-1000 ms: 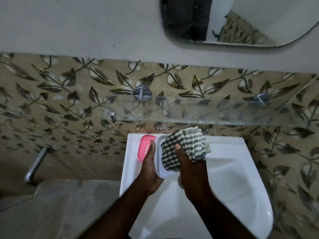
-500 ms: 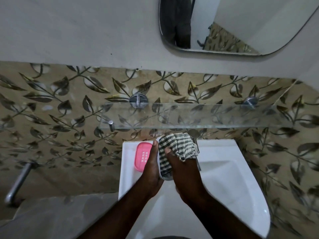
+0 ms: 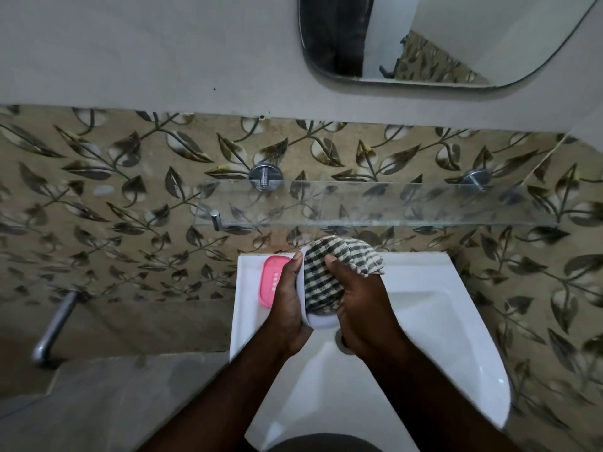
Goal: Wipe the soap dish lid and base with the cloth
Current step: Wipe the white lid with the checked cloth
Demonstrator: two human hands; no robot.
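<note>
A white soap dish part [image 3: 321, 321] is held over the sink, its hollow side facing me; whether it is the lid or the base I cannot tell. My left hand [image 3: 287, 308] grips its left edge, thumb up along the rim. My right hand [image 3: 359, 308] presses a green-and-cream checked cloth [image 3: 329, 269] into the hollow, the loose end bunched over the top. A pink soap dish part [image 3: 270, 282] lies on the sink's back left ledge, partly hidden behind my left hand.
The white wash basin [image 3: 440, 321] sits below my hands, its drain [image 3: 341, 342] just under my right wrist. A glass shelf [image 3: 375, 203] on chrome brackets juts out above. A mirror [image 3: 440, 37] hangs higher. A chrome pipe [image 3: 54, 327] sticks out at the left wall.
My right hand has pushed the cloth deeper into the white dish part, which has turned more upright. The view has shifted slightly; the pink part stays in place.
</note>
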